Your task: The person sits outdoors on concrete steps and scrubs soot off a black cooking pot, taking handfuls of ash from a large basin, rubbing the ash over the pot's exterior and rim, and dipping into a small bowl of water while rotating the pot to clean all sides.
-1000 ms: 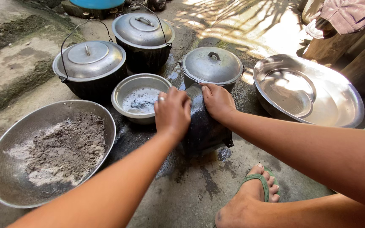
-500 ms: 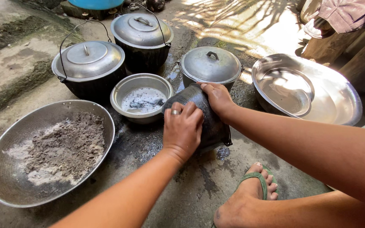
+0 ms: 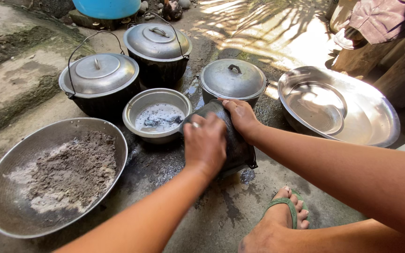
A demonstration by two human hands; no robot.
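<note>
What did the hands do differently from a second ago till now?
The left hand slid down the blackened pot from near its top edge toward the person, then edged back up a little, pressed on it throughout. The right hand kept its grip on the pot's upper edge. The pot stayed tipped on the wet ground; the small bowl, ash pan and lidded pots kept their places.

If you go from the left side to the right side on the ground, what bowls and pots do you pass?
Big pan of grey ash → small bowl of soapy water → black pot lying on its side, under the left hand and right hand → wide shiny basin.
</note>
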